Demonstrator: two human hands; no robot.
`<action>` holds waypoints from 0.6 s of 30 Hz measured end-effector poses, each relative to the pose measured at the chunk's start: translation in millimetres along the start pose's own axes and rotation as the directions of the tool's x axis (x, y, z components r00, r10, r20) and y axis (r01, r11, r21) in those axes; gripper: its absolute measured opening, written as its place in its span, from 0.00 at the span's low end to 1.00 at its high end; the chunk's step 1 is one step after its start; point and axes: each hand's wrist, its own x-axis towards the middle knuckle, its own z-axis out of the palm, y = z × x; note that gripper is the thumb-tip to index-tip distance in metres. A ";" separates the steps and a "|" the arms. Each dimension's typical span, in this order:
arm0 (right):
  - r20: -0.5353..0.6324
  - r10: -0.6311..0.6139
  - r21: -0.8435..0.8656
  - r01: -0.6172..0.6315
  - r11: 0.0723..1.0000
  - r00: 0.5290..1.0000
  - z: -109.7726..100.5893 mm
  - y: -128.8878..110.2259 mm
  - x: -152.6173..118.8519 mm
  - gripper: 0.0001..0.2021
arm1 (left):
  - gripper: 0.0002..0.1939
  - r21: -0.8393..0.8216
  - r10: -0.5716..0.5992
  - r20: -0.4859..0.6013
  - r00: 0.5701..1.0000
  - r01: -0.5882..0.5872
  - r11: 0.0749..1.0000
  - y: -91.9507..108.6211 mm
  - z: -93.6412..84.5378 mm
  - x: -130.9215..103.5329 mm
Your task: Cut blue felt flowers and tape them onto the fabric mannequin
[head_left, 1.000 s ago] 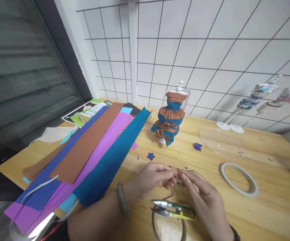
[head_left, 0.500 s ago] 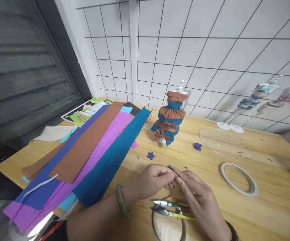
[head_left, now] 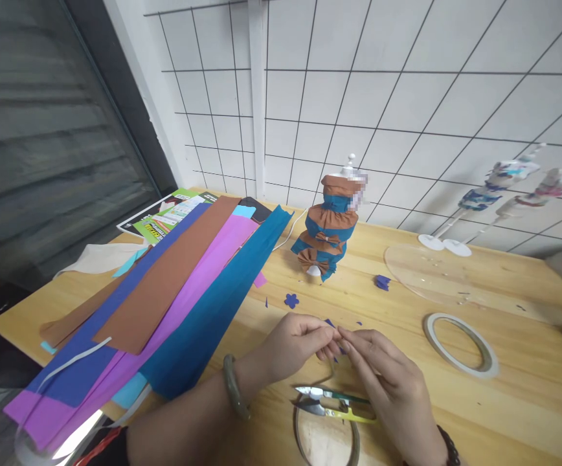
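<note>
Head cam: L hand (head_left: 298,344) & R hand (head_left: 392,378) meet at the tips, fingers of both pinched narrow, can't tell on what, w/ snips (head_left: 327,410) at their 6 o'clock over a ring (head_left: 356,443), blue flower (head_left: 291,301) at 10, clothed form (head_left: 332,219) at 12, tape roll (head_left: 491,361) approx 3.

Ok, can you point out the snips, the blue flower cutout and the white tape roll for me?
Snips (head_left: 335,414): head view, on the yellow handle.
Blue flower cutout (head_left: 291,301): head view, on its centre.
White tape roll (head_left: 490,364): head view, on the right side of its ring.
</note>
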 end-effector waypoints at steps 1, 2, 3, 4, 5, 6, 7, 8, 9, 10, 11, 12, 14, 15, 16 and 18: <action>-0.018 0.000 -0.001 0.000 1.000 1.000 0.0 0.0 0.1 0.13 | 0.17 -0.015 -0.011 0.009 1.000 0.011 1.000 -0.9 -0.6 0.5; -0.032 0.000 -0.003 0.000 1.000 0.999 0.0 0.1 0.0 0.13 | 0.17 -0.026 -0.022 0.020 1.000 0.023 0.999 -1.9 -1.1 0.9; -0.046 0.004 -0.005 -0.004 1.000 0.999 -0.1 0.1 -0.2 0.12 | 0.17 -0.035 -0.032 0.028 0.999 0.033 0.999 -3.1 -1.4 1.3; -0.056 0.013 -0.007 -0.014 1.000 0.998 -0.2 0.1 -0.4 0.11 | 0.17 -0.040 -0.042 0.032 0.999 0.043 0.998 -4.1 -1.5 1.6; -0.064 0.027 -0.008 -0.028 1.000 0.998 -0.3 0.0 -0.5 0.09 | 0.18 -0.041 -0.051 0.030 0.998 0.052 0.998 -5.1 -1.4 1.9; -0.067 0.045 -0.008 -0.046 0.999 0.997 -0.6 -0.2 -0.4 0.07 | 0.17 -0.040 -0.060 0.023 0.998 0.061 0.997 -5.9 -1.2 2.2; -0.068 0.069 -0.008 -0.070 0.998 0.995 -0.8 -0.5 -0.2 0.05 | 0.17 -0.042 -0.070 0.012 0.997 0.071 0.997 -6.6 -0.9 2.5; -0.067 0.096 -0.008 -0.097 0.995 0.993 -1.0 -0.9 0.2 0.03 | 0.17 -0.047 -0.080 -0.003 0.997 0.079 0.996 -7.1 -0.6 2.9; -0.068 0.121 -0.006 -0.121 0.993 0.990 -1.0 -1.2 0.7 0.03 | 0.17 -0.055 -0.089 -0.014 0.996 0.088 0.995 -7.6 -0.3 3.2; -0.066 0.143 -0.003 -0.143 0.990 0.988 -0.9 -1.4 1.2 0.04 | 0.17 -0.062 -0.097 -0.025 0.995 0.096 0.993 -8.1 -0.1 3.6; -0.064 0.161 0.000 -0.162 0.987 0.985 -0.6 -1.5 1.6 0.04 | 0.17 -0.067 -0.103 -0.031 0.994 0.101 0.993 -8.6 0.0 4.0; -0.061 0.176 0.003 -0.177 0.984 0.982 -0.2 -1.5 2.0 0.05 | 0.17 -0.067 -0.105 -0.036 0.994 0.103 0.992 -9.1 0.1 4.3; -0.051 0.197 0.008 -0.197 0.980 0.979 0.8 -1.4 2.1 0.06 | 0.16 -0.058 -0.108 -0.038 0.993 0.105 0.993 -9.8 0.3 4.6; -0.043 0.206 0.012 -0.206 0.978 0.978 1.3 -1.5 2.0 0.06 | 0.16 -0.052 -0.109 -0.039 0.993 0.107 0.993 -9.8 0.5 4.5; -0.033 0.214 0.017 -0.213 0.977 0.976 1.6 -1.6 1.7 0.07 | 0.16 -0.046 -0.110 -0.037 0.993 0.108 0.993 -9.5 0.5 4.4; -0.010 0.216 0.039 -0.216 0.976 0.976 1.6 -1.9 0.9 0.07 | 0.16 -0.017 -0.108 -0.045 0.993 0.108 0.994 -7.9 -0.4 4.0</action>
